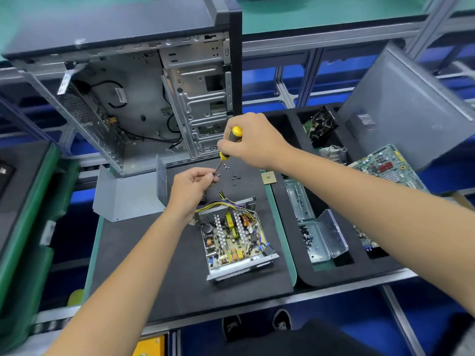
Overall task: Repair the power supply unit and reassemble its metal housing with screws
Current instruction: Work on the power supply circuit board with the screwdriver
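The power supply unit [235, 237] lies open on the black mat [144, 265], its circuit board and coloured wires exposed. Its grey metal cover [128, 195] stands to the left, upside down. Several small screws [232, 176] lie loose on the mat behind the unit. My right hand [253, 141] grips the yellow-and-black screwdriver [230, 142] by the handle, shaft pointing down-left. My left hand [191, 186] is closed around the screwdriver's tip, fingers pinched together; whether a screw is between them is hidden.
An open computer case [144, 98] stands behind the mat. A black foam tray [326, 272] on the right holds a clear screw box [318, 238], a fan [320, 127], a motherboard [388, 165] and a grey side panel [408, 104]. A green bin [30, 227] sits left.
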Available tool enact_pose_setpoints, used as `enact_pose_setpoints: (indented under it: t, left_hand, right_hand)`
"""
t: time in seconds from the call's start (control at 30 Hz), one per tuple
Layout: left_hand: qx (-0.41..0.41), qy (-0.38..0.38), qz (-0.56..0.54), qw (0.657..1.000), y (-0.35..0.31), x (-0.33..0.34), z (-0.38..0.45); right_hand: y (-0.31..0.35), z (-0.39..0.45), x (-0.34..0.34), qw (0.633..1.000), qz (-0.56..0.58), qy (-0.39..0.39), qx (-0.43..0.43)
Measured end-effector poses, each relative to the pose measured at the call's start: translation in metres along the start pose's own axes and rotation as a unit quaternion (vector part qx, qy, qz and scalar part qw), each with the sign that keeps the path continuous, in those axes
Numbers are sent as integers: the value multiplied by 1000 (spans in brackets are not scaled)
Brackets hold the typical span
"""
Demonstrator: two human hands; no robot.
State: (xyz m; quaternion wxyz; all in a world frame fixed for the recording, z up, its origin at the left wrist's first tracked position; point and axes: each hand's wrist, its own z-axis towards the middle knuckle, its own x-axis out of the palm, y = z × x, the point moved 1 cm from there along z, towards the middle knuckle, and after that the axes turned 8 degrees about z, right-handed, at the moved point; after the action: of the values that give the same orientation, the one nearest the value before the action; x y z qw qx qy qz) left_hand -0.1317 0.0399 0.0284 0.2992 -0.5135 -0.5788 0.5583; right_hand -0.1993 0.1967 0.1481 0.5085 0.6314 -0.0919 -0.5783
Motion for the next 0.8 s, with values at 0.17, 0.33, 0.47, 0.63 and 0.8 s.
enact_pose_setpoints:
  t: [0.17, 0.33, 0.47, 0.63, 0.8]
  left_hand:
    - [-30, -1, -69, 997, 1, 9, -11]
    - [-50, -1, -110, 993, 1, 15, -20]
    - [-42, -9, -108, 993, -1, 17, -26]
    - [-12, 17, -44, 999, 0, 18, -35]
    - [-12, 28, -39, 999, 0, 20, -39]
  right_hand:
    - [3, -10, -5, 1000, 5, 5, 12]
    - [7, -22, -7, 1000, 7, 12, 13]
    - [10, -29, -10, 1000, 4, 18, 14]
    - [12, -35, -14, 1000, 4, 22, 12]
    - [13, -38, -19, 1000, 17, 14, 16]
